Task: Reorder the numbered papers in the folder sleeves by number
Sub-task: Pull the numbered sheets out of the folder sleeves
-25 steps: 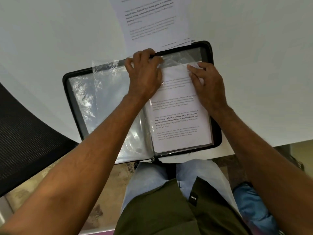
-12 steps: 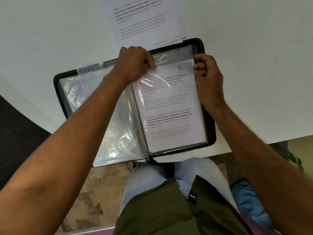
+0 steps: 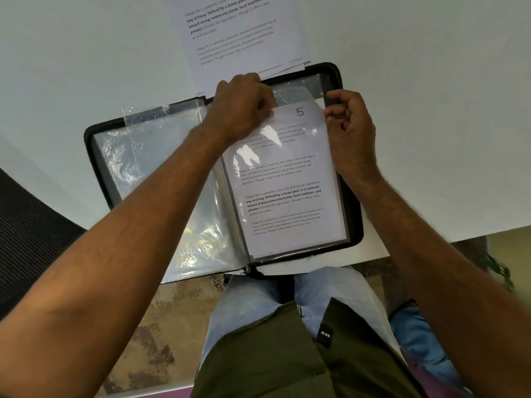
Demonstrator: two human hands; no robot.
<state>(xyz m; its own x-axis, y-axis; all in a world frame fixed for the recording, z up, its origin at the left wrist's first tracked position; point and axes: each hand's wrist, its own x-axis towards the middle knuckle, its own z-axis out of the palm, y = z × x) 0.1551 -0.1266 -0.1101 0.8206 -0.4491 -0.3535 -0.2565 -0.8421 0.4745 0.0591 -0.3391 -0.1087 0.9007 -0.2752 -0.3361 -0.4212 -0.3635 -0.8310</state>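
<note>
Open black folder (image 3: 94,139) on white table (image 3: 431,110); sheet numbered 5 (image 3: 287,179) in right-hand sleeve. Left hand (image 3: 241,107) pinches sheet's top-left corner, right hand (image 3: 350,124) pinches top-right edge. Loose printed pages (image 3: 238,33) lie beyond

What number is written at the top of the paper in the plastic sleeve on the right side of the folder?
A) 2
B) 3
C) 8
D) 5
D: a handwritten 5 shows near the top right corner of the paper, between the left hand and the right hand.
</note>
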